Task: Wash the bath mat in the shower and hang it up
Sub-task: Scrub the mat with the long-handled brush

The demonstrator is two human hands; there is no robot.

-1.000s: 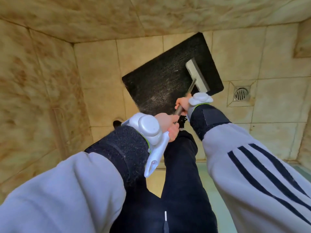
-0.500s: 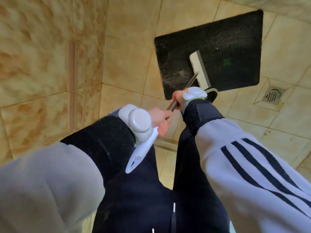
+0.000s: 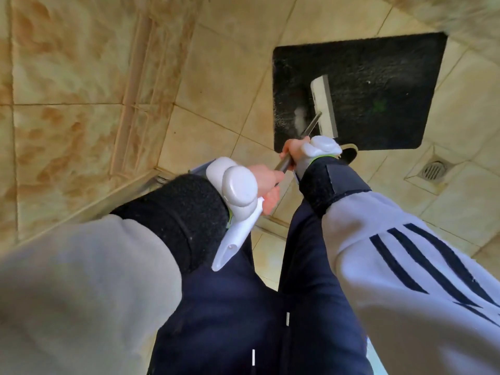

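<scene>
Head view: the black bath mat [image 3: 378, 85] lies flat on the tiled floor [image 3: 216, 104] at two o'clock. Both hands clench the metal handle [image 3: 308, 131] of a white brush head [image 3: 324, 106] pressed on the mat — left hand [image 3: 263, 182] nearer, right hand [image 3: 295, 150] farther. A floor drain [image 3: 433, 170] sits at three o'clock.

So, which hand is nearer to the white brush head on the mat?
The right hand. It grips the metal handle just below the brush head, at the edge of the black mat. The left hand holds the handle lower down, farther from the head.
</scene>
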